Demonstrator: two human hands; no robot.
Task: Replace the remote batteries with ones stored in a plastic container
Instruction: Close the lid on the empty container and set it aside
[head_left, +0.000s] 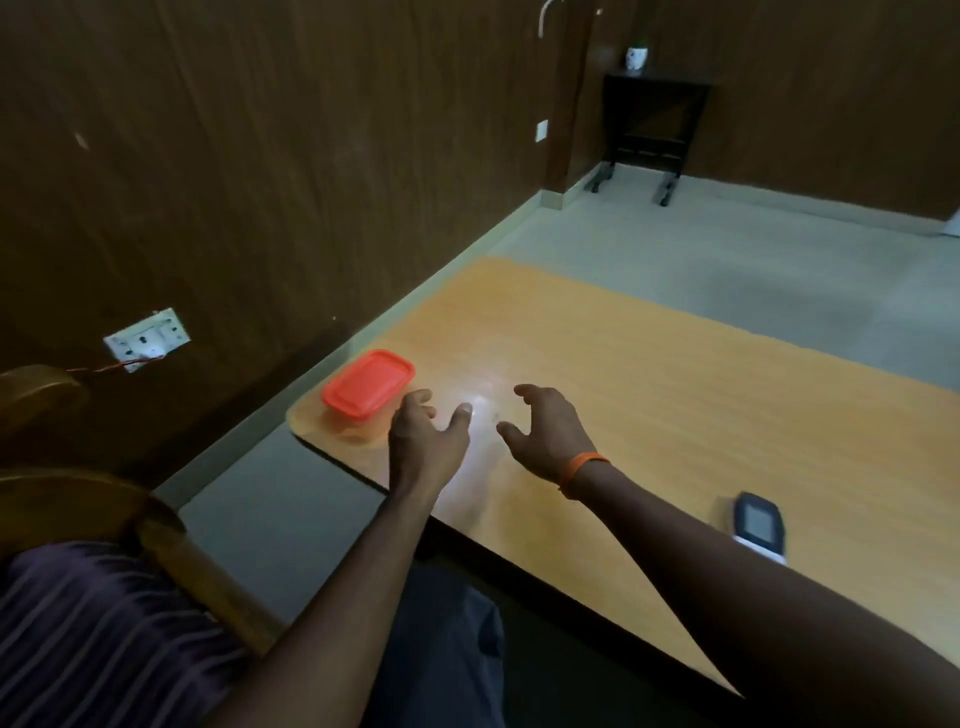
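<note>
head view, container: the plastic container (363, 395) with its red lid (368, 382) sits shut at the near-left corner of the desk (675, 395), so the spare batteries are out of sight and you need the lid off first.
head view, left hand: your left hand (426, 441) hovers just right of the container, fingers spread and curled, gripping nothing; it looks placed to steady the tub's side.
head view, right hand: your right hand (545, 431) hangs beside it over bare desk, fingers apart and empty, an orange band (582, 470) on the wrist; it looks ready to peel the lid.
head view, remote: the remote (759, 526) lies well apart, flat by the desk's near edge, screen up, within reach for later.
head view, progress: by my judgement you are at the start; nothing is opened yet.
</note>
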